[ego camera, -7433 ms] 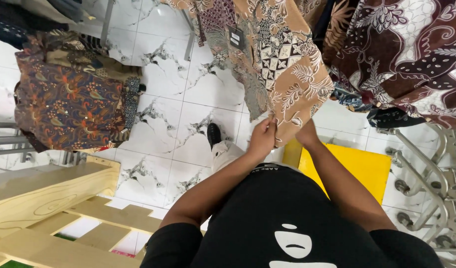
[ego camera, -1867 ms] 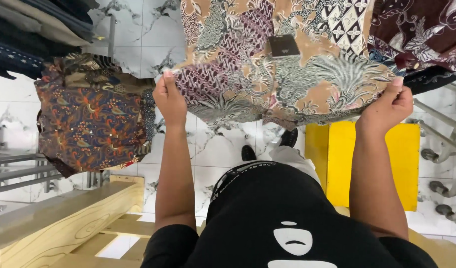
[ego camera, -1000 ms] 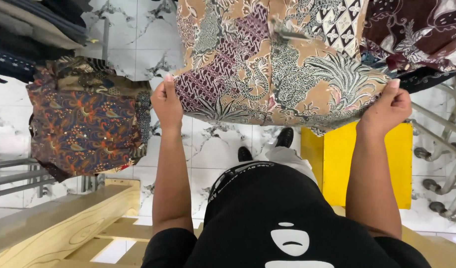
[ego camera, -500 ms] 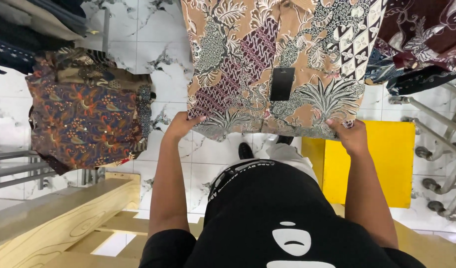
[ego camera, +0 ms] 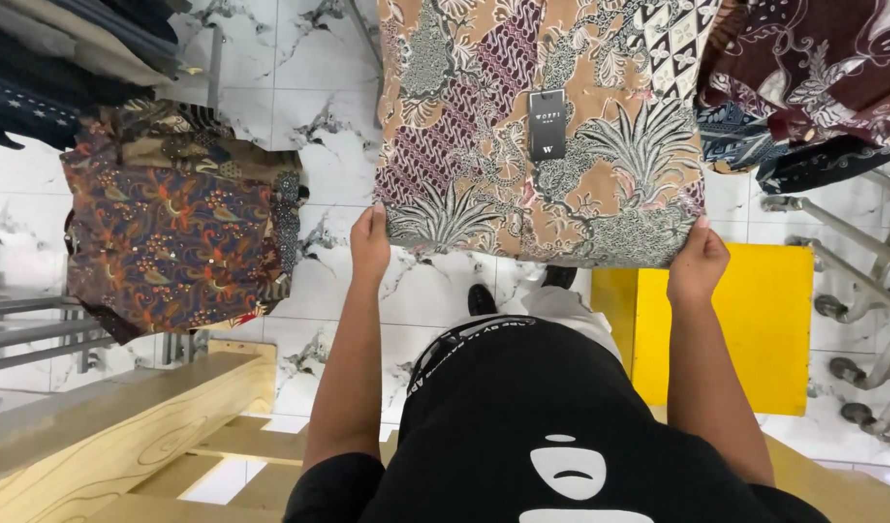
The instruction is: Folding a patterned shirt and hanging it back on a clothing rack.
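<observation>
A brown patterned batik shirt [ego camera: 532, 126] hangs in front of me, spread flat, with a small black tag [ego camera: 546, 124] dangling near its middle. My left hand [ego camera: 370, 242] pinches the shirt's lower left hem corner. My right hand [ego camera: 698, 261] grips the lower right hem corner. Both arms reach forward over my black top, holding the hem taut between them.
A dark blue and orange patterned shirt [ego camera: 173, 232] hangs at the left, with darker garments [ego camera: 57, 68] above it. Maroon patterned clothes [ego camera: 813, 77] hang at the upper right by a metal rack [ego camera: 852, 291]. A yellow box [ego camera: 726, 320] stands on the marble floor; wooden shelving [ego camera: 125, 426] lies lower left.
My hands spread the shirt's hem wide, then drew a little closer together. The shirt now hangs flatter and the black tag has swung to its middle.
</observation>
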